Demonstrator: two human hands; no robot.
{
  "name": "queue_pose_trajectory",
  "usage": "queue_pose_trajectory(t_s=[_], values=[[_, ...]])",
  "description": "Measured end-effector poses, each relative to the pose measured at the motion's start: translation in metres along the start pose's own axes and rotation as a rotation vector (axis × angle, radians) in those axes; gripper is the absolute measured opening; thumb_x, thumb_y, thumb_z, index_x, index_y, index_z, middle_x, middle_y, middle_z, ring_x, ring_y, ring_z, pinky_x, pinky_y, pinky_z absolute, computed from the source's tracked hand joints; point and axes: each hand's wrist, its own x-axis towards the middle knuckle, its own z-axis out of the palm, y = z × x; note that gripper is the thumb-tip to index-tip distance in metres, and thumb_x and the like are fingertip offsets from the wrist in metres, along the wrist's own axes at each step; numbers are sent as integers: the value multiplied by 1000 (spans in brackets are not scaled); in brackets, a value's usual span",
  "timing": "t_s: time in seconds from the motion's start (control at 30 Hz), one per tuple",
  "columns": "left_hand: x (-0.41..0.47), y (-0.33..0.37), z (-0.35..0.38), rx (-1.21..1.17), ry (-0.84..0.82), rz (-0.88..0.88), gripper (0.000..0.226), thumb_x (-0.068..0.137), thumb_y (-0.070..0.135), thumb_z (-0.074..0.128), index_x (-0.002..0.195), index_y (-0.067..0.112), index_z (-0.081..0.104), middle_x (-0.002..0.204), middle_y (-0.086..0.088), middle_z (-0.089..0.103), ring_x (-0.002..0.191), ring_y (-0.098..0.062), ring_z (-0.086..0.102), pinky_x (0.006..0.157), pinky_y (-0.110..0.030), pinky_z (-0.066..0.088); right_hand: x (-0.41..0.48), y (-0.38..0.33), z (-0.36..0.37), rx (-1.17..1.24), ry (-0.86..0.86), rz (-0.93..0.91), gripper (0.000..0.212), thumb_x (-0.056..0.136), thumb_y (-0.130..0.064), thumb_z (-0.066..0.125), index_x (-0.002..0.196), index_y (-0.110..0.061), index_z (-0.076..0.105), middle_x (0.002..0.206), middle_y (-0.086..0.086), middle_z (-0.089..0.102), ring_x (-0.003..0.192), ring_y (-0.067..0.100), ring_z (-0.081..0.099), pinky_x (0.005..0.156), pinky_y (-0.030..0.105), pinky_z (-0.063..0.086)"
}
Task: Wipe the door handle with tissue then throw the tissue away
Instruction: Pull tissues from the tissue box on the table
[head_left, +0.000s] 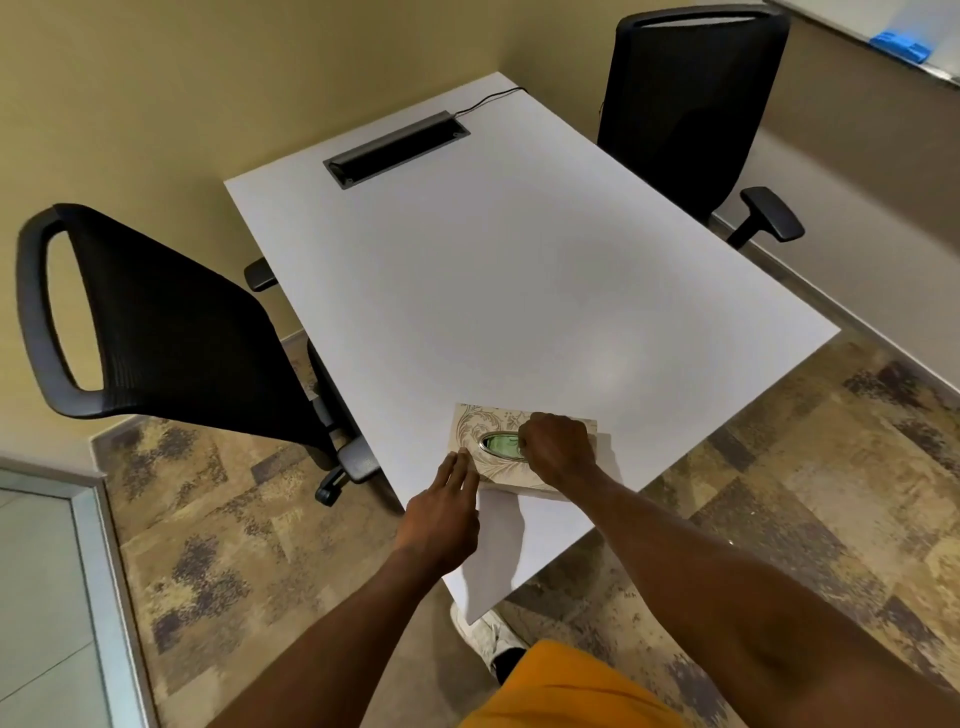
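White table (519, 270) extends away from both hands, filling the centre of the view; its near corner lies under the left wrist. Patterned carpet (779, 493) spreads below and to either side of the forearms.

Two black chairs stand at the table: one (171, 322) well to the left of the left hand, its back turned toward the viewer; the other (691, 104) far beyond the right hand, at the table's far right edge. A grey cable tray (397, 147) is set into the tabletop at its far end, well apart from both hands, with a thin black cord (488, 101) running from it. A glass panel with a metal frame (78, 571) stands left of the left forearm.

Tissue box (493, 436), beige with a scroll pattern and an oval opening on top, sits on the table near its close corner, directly under both hands.

Right hand (558, 441) rests on the right half of the box top, fingers curled and pinched together at the right end of the oval opening; whether they grip a tissue cannot be told. Left hand (441, 514) lies open and flat, fingers extended and close together, fingertips (460, 462) touching the left edge of the box.

An orange garment (571, 691) and a white shoe (483, 634) appear below, between the forearms.
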Motion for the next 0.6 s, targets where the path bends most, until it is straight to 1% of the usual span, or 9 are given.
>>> queue_pose_trajectory(t_s=[0.1, 0.17, 0.27, 0.33, 0.4, 0.43, 0.53, 0.6], values=[[-1, 0, 0, -32, 4, -6, 74, 112, 33, 52, 176, 14, 19, 190, -5, 6, 178, -23, 2, 114, -46, 60, 6, 0, -4, -52, -21, -85, 21, 98, -15, 59, 112, -10, 74, 117, 7, 73, 113, 30, 67, 83, 40, 57], [-2, 0, -1, -44, -6, -11, 78, 112, 34, 53, 178, 15, 14, 190, -3, 2, 177, -22, -1, 119, -46, 57, 8, 2, -4, -48, -27, -119, 22, 98, -17, 59, 113, -9, 73, 118, 8, 72, 114, 29, 66, 83, 40, 56], [-3, 1, -1, -54, -28, -19, 84, 112, 36, 54, 179, 17, 8, 190, -2, -4, 177, -21, -6, 121, -47, 55, 4, 6, -1, 66, 2, -66, 25, 98, -27, 57, 108, -11, 74, 112, 6, 73, 108, 26, 67, 81, 37, 56], [-2, 1, -1, -56, -38, -20, 86, 112, 37, 55, 179, 17, 5, 190, -1, -8, 177, -20, -9, 123, -48, 53, 0, 8, 2, 285, 16, 48, 20, 92, -28, 65, 99, -13, 76, 106, 5, 74, 102, 26, 68, 80, 36, 55], [-2, 0, -3, -62, -58, -18, 89, 111, 37, 57, 179, 17, 2, 189, -1, -12, 176, -20, -12, 125, -50, 51, -4, 8, 5, 537, 23, 166, 11, 85, -24, 71, 89, -15, 78, 102, 2, 77, 97, 25, 70, 80, 36, 54], [-2, 0, -3, -61, -67, -16, 91, 111, 37, 58, 179, 17, 1, 189, 0, -14, 176, -20, -13, 125, -51, 51, -5, 10, 5, 639, 37, 203, 8, 85, -21, 72, 87, -16, 78, 101, 2, 78, 96, 25, 71, 80, 36, 55], [-5, 1, -7, -65, -84, -14, 93, 111, 37, 59, 179, 15, -1, 188, -1, -18, 176, -20, -14, 124, -53, 53, -4, 17, 0, 931, 59, 255, 9, 91, -17, 72, 86, -14, 79, 93, 3, 80, 91, 23, 75, 80, 39, 62], [-6, 2, -9, -86, -85, -22, 95, 110, 38, 60, 179, 13, -1, 188, -1, -18, 176, -20, -14, 126, -53, 51, -1, 21, -9, 1103, 56, 282, 15, 92, -12, 72, 81, -20, 80, 86, -3, 79, 84, 14, 72, 78, 36, 59]])
